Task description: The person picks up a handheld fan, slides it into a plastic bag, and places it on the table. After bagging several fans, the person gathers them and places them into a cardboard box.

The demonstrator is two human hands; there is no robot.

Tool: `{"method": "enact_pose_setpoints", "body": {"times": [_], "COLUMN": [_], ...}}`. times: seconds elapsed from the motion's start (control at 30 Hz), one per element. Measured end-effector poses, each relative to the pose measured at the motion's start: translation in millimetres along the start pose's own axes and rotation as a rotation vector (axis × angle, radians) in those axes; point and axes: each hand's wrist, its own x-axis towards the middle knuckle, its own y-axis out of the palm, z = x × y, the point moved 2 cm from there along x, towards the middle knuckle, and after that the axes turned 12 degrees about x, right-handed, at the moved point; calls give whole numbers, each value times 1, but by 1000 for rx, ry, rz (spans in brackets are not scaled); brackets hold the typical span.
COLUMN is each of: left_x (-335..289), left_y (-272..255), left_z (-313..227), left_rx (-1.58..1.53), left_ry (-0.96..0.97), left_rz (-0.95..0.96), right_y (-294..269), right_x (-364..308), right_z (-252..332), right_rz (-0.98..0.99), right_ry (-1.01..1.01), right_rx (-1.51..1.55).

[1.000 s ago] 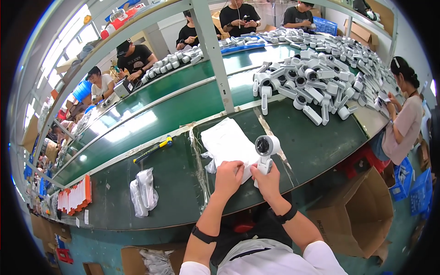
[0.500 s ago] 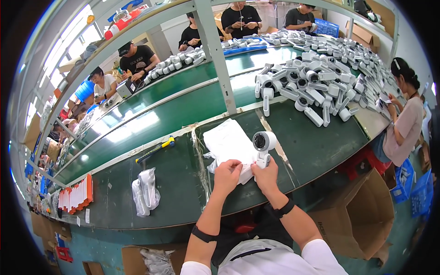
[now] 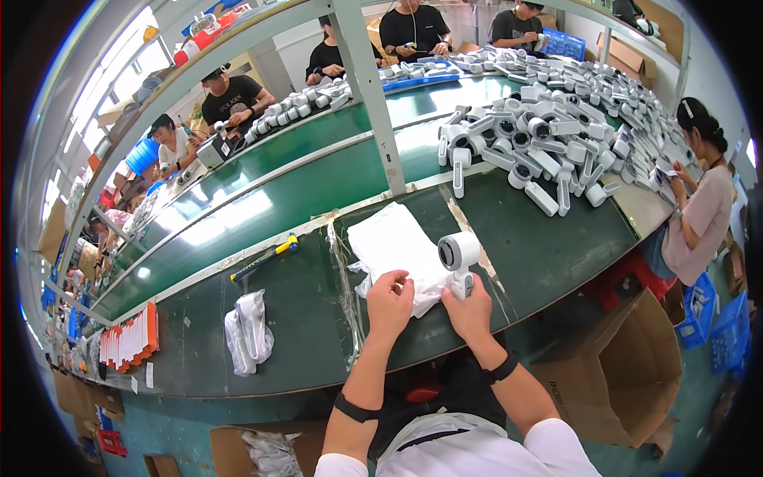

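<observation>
The fan (image 3: 461,252) has turned: its dark front ring, which faced more toward the camera half a second ago, now looks further left, so more of the white side of its head shows. It stands upright just off the right edge of the white stack (image 3: 389,232), near the stack's closest corner. The right hand (image 3: 469,314) grasps it by the handle.

The left hand (image 3: 389,306) has drawn a little away from the fan, widening the gap between the two hands. It is over the near edge of the stack with bent fingers; whether they pinch the top layer, I cannot tell. For the work in hand, this seems to leave the fan's hold to the right hand alone, with the fan and stack apart.

Around the stack, the counter (image 3: 568,246) carries a yellow-handled tool (image 3: 266,257) to its left, wrapped pieces (image 3: 249,332) left and nearer the person, and a large pile (image 3: 548,147) of similar fans beyond it, to the right.
</observation>
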Motion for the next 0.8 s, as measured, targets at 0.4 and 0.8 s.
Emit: {"method": "enact_pose_setpoints", "body": {"times": [0.4,0.8], "left_x": [-6,-4], "left_y": [-2,4], "left_z": [-16,-7], "left_rx": [-84,-820], "left_ry": [18,-432], "left_rz": [94,96], "right_y": [-16,0], "right_x": [1,18], "right_z": [25,-5], "right_rz": [52,-39], "right_ry": [-53,-61], "right_rx": [130,8]}}
